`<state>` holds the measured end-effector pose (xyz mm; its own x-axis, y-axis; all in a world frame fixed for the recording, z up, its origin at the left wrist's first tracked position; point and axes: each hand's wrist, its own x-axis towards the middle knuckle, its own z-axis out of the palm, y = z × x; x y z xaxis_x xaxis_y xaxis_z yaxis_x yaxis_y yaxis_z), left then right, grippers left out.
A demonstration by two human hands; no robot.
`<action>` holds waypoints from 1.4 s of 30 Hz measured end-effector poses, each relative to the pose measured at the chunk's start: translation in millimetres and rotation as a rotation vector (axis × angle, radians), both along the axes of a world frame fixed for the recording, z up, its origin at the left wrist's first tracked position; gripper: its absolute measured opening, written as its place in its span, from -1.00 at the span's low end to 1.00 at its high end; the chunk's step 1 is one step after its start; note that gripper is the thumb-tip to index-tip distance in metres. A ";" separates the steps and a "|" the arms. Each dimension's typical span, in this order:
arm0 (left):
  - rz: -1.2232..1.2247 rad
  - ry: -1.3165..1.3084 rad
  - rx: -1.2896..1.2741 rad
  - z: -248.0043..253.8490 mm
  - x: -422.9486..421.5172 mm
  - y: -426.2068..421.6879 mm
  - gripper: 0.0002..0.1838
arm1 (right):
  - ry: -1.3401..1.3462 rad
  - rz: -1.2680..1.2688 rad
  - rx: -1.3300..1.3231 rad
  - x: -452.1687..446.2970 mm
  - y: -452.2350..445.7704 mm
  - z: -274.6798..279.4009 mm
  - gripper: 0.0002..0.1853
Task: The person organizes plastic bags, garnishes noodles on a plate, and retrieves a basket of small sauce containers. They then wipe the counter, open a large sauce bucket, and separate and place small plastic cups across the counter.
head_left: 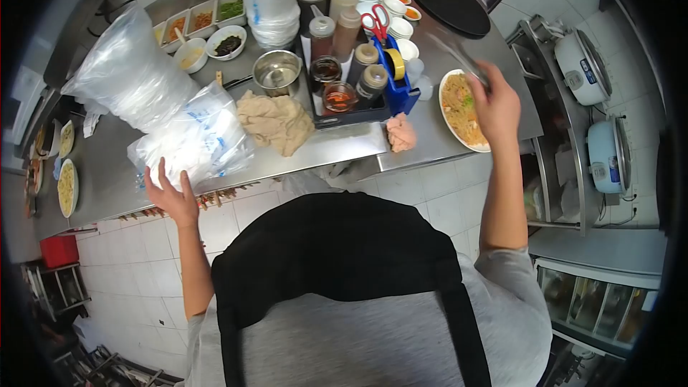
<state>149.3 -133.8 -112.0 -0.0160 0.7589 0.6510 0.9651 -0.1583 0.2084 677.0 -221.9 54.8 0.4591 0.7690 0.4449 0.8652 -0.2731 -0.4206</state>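
Note:
My right hand [496, 102] is closed round a metal utensil [462, 61], blurred by motion, over the right side of an oval white plate of fried rice or noodles [459, 111]. My left hand [172, 190] is spread, its fingertips at the lower edge of a clear plastic bag with blue print [193, 140]; it grips nothing that I can see. Right of that bag lies a crumpled tan cloth [276, 120]. A small pink cloth [400, 133] sits at the counter's edge, left of the plate.
A black tray [351, 120] holds sauce bottles and jars, beside a blue tape dispenser [403, 97] with red scissors [375, 23]. A metal pot [277, 73], stacked plastic bags [140, 64] and a round black tray [450, 6] stand on the counter. Rice cookers [582, 68] are at right.

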 end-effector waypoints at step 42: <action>-0.896 -1.174 -1.690 -0.2 458.8 -52.7 -0.42 | 1.721 0.243 0.314 205.1 -151.5 -118.6 -0.89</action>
